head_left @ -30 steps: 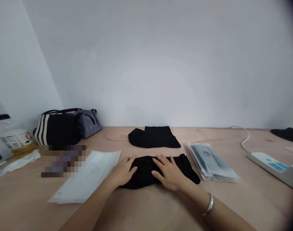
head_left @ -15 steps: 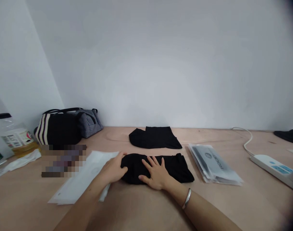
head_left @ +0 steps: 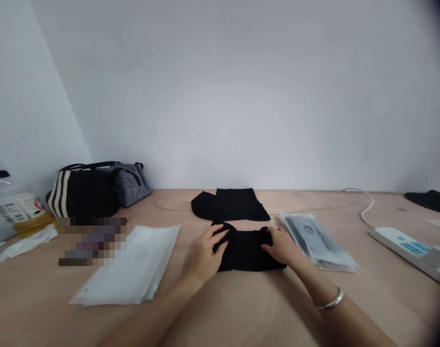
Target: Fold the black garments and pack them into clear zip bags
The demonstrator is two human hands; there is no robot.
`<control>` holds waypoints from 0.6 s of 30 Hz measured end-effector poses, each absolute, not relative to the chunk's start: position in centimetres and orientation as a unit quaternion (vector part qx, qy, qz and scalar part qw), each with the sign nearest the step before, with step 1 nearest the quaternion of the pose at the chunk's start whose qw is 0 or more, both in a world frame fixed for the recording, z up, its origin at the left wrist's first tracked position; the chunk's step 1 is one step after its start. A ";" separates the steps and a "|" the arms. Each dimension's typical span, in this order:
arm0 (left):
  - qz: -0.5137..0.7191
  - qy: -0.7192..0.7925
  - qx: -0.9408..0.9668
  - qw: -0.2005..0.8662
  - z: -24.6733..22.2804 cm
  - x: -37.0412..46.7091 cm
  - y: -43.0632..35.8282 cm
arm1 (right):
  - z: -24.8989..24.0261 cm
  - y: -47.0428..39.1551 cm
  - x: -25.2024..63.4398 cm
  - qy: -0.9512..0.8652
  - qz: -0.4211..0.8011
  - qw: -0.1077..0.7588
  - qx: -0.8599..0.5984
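A folded black cloth garment (head_left: 251,250) lies in front of me; its exact kind is hard to tell. My left hand (head_left: 206,253) rests on its left end, fingers stretched out and apart over a turned-over part. At the other end, my right hand (head_left: 282,245), with a silver bangle on the wrist, has its fingers and thumb closed on the edge of the cloth. Behind it lies a second black garment (head_left: 230,205), flat, with neither hand touching it.
Left of my hands lies a stack of frosted plastic bags (head_left: 133,265). Printed bags with dark contents (head_left: 317,241) lie to the right, near a white power strip (head_left: 404,243). Further left stand a striped black bag (head_left: 90,195) and a bottle of yellow liquid (head_left: 23,207).
The garment's left end has been turned in, so the cloth is shorter. My left hand moved right along with it, and my right hand went from lying flat mid-cloth to the right end.
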State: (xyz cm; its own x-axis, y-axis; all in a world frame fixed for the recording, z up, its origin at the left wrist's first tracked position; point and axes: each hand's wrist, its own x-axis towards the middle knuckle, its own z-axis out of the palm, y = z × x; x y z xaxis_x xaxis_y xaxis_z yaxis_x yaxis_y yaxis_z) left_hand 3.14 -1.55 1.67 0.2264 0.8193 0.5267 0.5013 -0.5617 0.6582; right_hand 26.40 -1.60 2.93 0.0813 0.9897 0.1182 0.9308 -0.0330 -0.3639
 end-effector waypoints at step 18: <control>0.125 0.551 0.820 0.089 -0.5 -1.8 -4.7 | 4.0 -0.2 26.0 -0.537 0.318 0.318 -0.714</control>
